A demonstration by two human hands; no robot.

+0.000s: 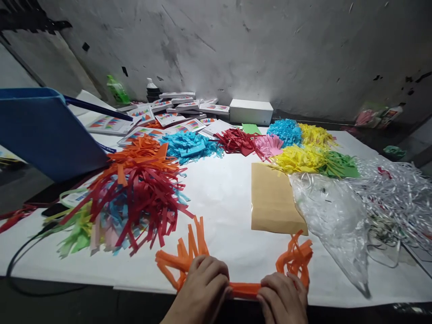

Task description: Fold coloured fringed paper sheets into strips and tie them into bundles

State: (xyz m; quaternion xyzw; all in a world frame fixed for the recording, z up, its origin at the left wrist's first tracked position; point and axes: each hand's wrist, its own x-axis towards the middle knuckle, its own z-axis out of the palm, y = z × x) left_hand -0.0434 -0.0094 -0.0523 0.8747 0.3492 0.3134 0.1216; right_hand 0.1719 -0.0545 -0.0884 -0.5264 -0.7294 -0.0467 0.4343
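Note:
An orange paper tassel lies across the front edge of the white-covered table, its middle rolled into a narrow band. My left hand is closed round the band's left part, with fringe strips fanning out beyond it. Around the right part are the curled fingers of my right hand, and more orange strips stick up behind them. Both thumbs are mostly hidden. Beyond my right hand lies a brown paper sheet. A pile of dark red tassels is at the left, behind my left hand.
Blue tassels, yellow tassels and a white box stand toward the back. Several flat printed boxes are stacked by the wall. A clear plastic bag and silvery strips lie right; a blue bin is left.

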